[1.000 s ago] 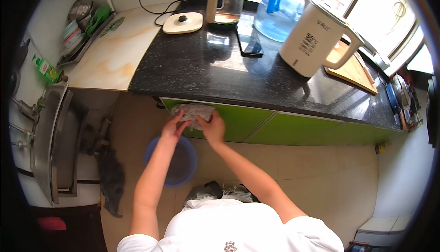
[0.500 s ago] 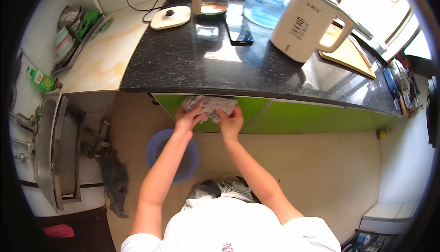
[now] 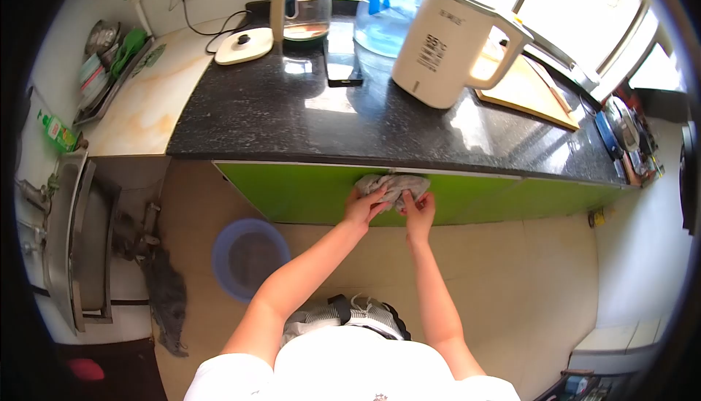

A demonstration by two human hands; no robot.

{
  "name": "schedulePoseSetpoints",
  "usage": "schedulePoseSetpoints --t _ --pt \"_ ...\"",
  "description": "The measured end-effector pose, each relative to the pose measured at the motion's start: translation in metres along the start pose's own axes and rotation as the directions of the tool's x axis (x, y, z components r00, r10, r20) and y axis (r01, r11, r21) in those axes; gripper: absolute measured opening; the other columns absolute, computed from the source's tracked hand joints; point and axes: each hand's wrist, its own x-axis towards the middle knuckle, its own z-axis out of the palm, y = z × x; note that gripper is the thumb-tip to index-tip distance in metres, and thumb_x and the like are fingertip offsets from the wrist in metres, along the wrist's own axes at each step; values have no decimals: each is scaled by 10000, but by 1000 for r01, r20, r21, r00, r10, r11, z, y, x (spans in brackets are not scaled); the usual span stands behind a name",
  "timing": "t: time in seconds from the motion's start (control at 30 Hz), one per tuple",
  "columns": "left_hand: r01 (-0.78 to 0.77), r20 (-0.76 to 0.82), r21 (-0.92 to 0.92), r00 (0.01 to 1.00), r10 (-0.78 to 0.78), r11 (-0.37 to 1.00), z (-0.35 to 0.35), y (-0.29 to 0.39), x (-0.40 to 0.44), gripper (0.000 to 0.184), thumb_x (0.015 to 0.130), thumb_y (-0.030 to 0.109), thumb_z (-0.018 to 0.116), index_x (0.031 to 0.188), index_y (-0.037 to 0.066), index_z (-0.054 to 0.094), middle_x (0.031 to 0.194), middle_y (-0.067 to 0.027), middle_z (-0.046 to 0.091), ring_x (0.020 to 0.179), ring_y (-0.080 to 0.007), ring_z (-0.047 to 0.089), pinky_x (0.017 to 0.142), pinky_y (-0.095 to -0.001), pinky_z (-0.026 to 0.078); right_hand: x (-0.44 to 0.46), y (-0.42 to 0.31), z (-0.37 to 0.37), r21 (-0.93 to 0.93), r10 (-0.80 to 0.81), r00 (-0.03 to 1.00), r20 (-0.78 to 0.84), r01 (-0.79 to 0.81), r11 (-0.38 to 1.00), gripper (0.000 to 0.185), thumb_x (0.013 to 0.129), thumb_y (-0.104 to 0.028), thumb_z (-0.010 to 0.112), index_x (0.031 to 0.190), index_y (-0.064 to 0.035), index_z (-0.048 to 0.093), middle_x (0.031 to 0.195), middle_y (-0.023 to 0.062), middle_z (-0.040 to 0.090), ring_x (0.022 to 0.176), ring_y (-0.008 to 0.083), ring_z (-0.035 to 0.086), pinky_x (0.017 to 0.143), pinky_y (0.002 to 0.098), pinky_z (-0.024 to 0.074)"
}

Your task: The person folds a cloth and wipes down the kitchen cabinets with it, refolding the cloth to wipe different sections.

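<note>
Cloth, grey and crumpled, lies just below the counter's front edge, before the green cabinet front; whether it touches the panel cannot be told. Left hand grasps its left side, fingers spread along its lower edge, while the right hand grips its right side, part of the fingers hidden. Blue basin stands on the tiled floor, left of the hands and well apart from them. Above, the speckled black counter bears a cream kettle, a dark phone, a cream base with a black knob, a glass pot and a wooden board. Far left is a metal sink.
</note>
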Motion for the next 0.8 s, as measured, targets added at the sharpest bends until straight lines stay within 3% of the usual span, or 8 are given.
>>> schedulePoseSetpoints --t 0.07,0.17,0.27,0.5,0.6,0.7,0.8 --pt "5 -37 -22 999 -6 1000 -22 12 -3 415 801 54 666 1171 43 478 1131 -87 562 1027 -202 566 822 -356 550 -14 8 26 18 -17 999 36 16 1000 307 829 -141 661 764 -96 365 666 -15 406 544 67 444 459 228 435" --pt "0 -32 -124 999 -4 992 -85 21 8 385 796 50 669 1145 29 509 1101 -93 578 1017 -205 570 804 -352 554 -34 29 69 -126 -11 992 127 27 992 303 835 -133 648 765 -95 355 667 -11 375 542 75 453 443 234 448" --pt "-55 -81 -155 996 43 986 -156 47 7 329 769 37 692 1056 56 532 998 -75 612 946 -200 604 763 -326 567 -60 49 122 -63 86 956 280 -71 995 291 845 -111 625 774 -84 344 678 3 380 548 100 486 441 248 464" --pt "-127 -270 37 954 132 991 -306 114 -1 375 750 53 715 1059 57 503 1044 -74 591 938 -211 603 755 -332 566 -131 94 251 -94 299 820 487 -291 952 265 843 -88 615 867 -73 351 791 43 419 639 147 546 526 273 500" --pt "-115 -283 116 948 144 987 -315 128 -7 402 743 64 727 1072 73 496 1056 -69 587 942 -214 604 766 -342 556 -135 97 264 -162 328 778 535 -287 944 347 809 -144 675 908 -63 352 818 46 406 683 158 554 543 276 501" --pt "-100 -253 124 959 129 987 -312 128 -3 429 743 84 731 1102 94 496 1069 -64 589 935 -218 608 779 -348 547 -120 95 248 -314 462 665 587 -338 887 527 764 -281 731 1037 -29 357 918 101 486 761 202 577 609 331 511" --pt "-57 -208 130 975 83 990 -307 130 -9 466 743 136 742 1138 108 496 1085 -63 589 932 -225 612 791 -350 543 -126 91 214 -339 653 600 461 -562 755 822 726 -480 721 1237 -10 280 1104 191 522 922 275 589 751 408 503"
